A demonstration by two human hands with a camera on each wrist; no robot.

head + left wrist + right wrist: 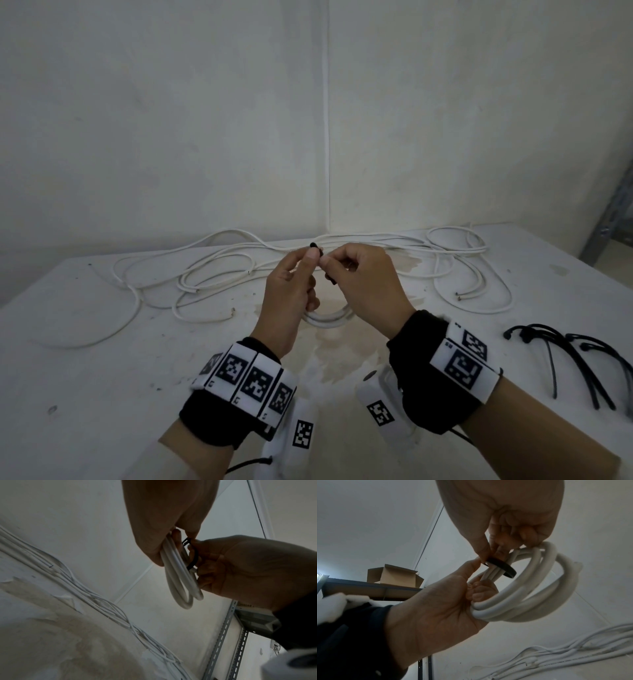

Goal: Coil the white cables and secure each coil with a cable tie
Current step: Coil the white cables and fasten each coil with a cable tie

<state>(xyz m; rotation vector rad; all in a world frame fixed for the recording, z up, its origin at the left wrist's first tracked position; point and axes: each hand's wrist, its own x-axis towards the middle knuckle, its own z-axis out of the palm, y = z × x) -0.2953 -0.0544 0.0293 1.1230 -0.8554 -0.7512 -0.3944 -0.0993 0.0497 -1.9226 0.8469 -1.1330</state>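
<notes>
Tying step on 1st coil (530, 591): left hand (291, 284) & right hand (363, 277) both pinch black cable tie (502, 568) looped round it; next prob. needs tail thru head, pulled snug.

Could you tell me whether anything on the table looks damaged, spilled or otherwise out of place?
Yes: the table has a brownish stain under the hands, with peeling surface patches beside the loose white cables. Those cables lie tangled, bare ends showing. The spare cable ties lie in a loose heap.

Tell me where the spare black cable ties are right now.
In the head view, the spare black cable ties lie in a loose bunch on the white table at the near right, just beyond the right hand's wristband.
</notes>
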